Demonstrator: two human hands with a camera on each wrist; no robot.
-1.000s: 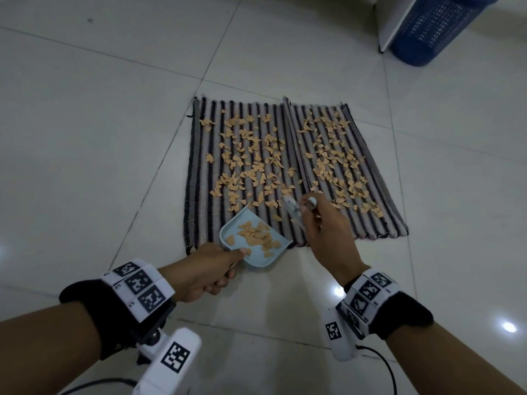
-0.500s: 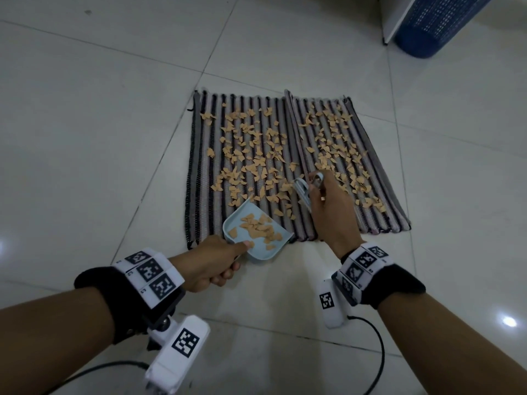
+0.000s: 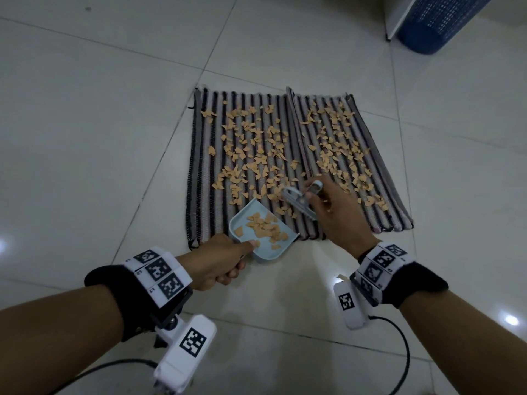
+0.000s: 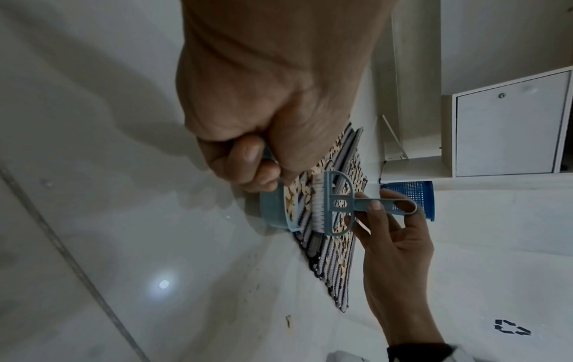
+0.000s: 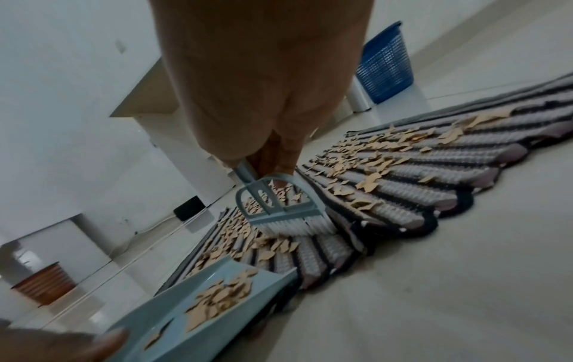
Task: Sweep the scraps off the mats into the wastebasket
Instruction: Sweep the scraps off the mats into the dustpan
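Scraps (image 3: 258, 155) could fly off to the side if I push my brush (image 3: 296, 199) too fast, because they look light and thin, and the stripes of the mats (image 3: 205, 155) are bumpy and might catch them. My dustpan (image 3: 261, 232) already has a little pile in it, so I think tipping it would spill them back onto the floor. My right hand (image 3: 333, 215) pinches the brush handle with curled fingers, and the white bristles touch the mat just in front of it. My left hand (image 3: 216, 260) is wrapped tight round the dustpan handle, with the pan's lip on the near mat edge. The blue wastebasket (image 3: 439, 21) stands far beyond my right hand.
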